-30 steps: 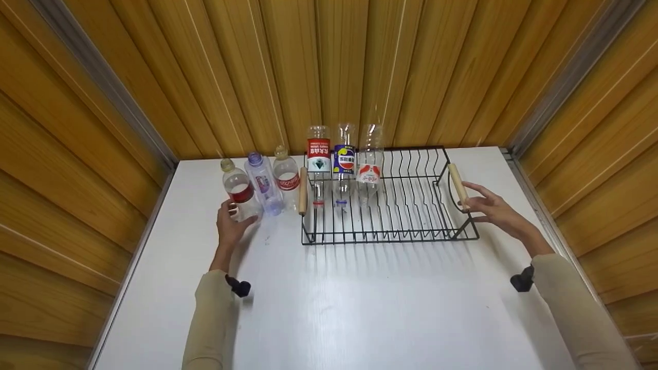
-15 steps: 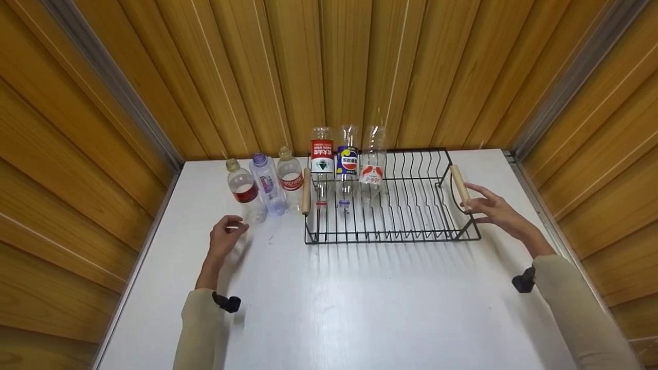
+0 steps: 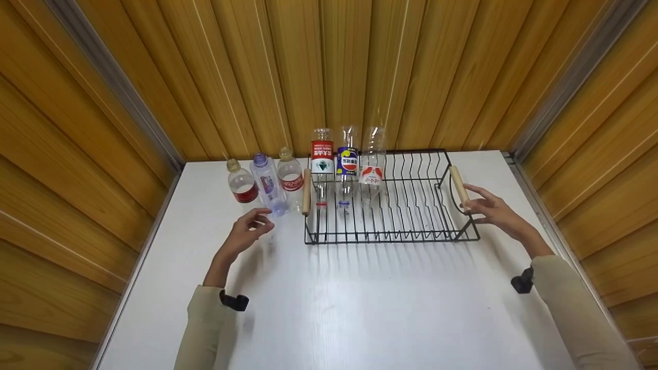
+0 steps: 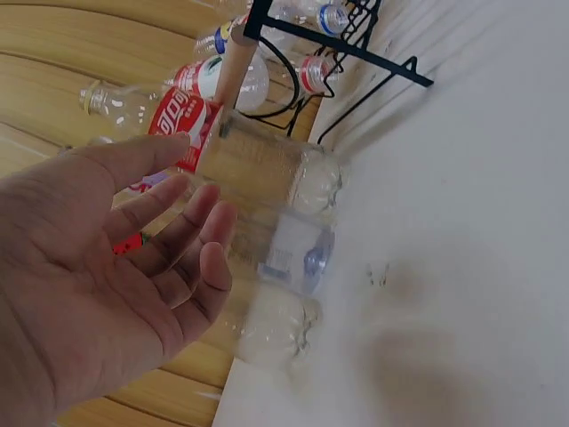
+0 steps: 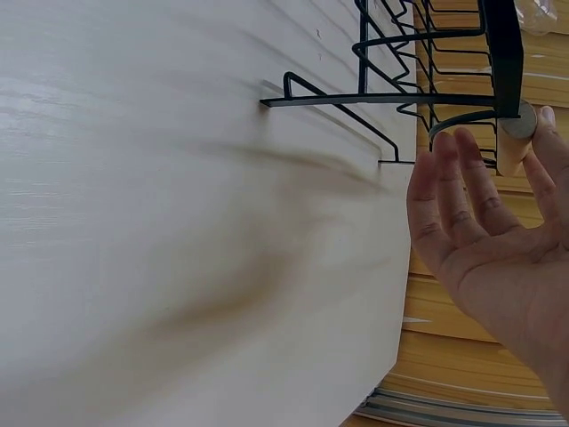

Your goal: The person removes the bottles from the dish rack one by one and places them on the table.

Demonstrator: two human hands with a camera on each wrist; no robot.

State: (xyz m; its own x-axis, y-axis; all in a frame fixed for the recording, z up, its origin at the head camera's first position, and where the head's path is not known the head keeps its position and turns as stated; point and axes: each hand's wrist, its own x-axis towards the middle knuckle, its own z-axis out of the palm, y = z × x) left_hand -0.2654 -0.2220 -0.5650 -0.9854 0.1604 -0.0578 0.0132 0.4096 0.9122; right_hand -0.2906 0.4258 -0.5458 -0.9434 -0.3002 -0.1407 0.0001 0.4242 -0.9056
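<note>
Bottles lead my head view: a green-and-red-labelled bottle (image 3: 322,156), a blue-labelled bottle (image 3: 347,162) and a clear bottle (image 3: 371,174) lean neck-down in the wire rack (image 3: 390,241). Just left of it, neck-up on the table (image 3: 390,308), I count a red-banded bottle (image 3: 244,193), a purple bottle (image 3: 267,182) and a Coke bottle (image 3: 292,181). I have the left hand (image 3: 249,234) released, fingers loosely bent, by the bases of the red-banded and purple bottles. The right hand (image 3: 491,210) is at the right handle (image 3: 459,187).

In the left wrist view my palm holds nothing; the bottles stand behind the fingers, and I can't tell if the thumb meets the Coke label.

In the right wrist view I see the handle between thumb and fingers, a light grasp that I judge steadies the rack.

I read the step as being between placements, three bottles racked and three not. To my mind the next move calls for closing the left hand round one upright bottle without toppling its neighbours.
</note>
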